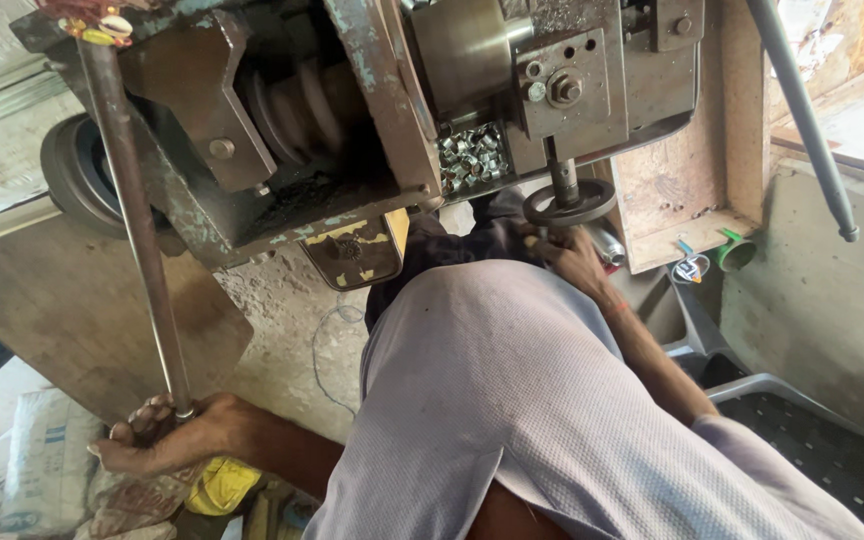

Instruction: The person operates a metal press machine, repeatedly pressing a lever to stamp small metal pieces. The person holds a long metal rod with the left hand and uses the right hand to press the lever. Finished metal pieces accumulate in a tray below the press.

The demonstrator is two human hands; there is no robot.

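My left hand is closed around the lower end of a long steel lever rod that runs up to the top left of a worn grey-green lathe-like machine. My right hand reaches past my lavender shirt and holds the rim of a small dark handwheel under the machine's block. A thin red thread circles that wrist.
A tray of several small shiny metal sleeves sits in the machine beside a stepped belt pulley. A second rod slants at the upper right. A green cup, a grey plastic chair, printed sacks and a yellow cloth lie around.
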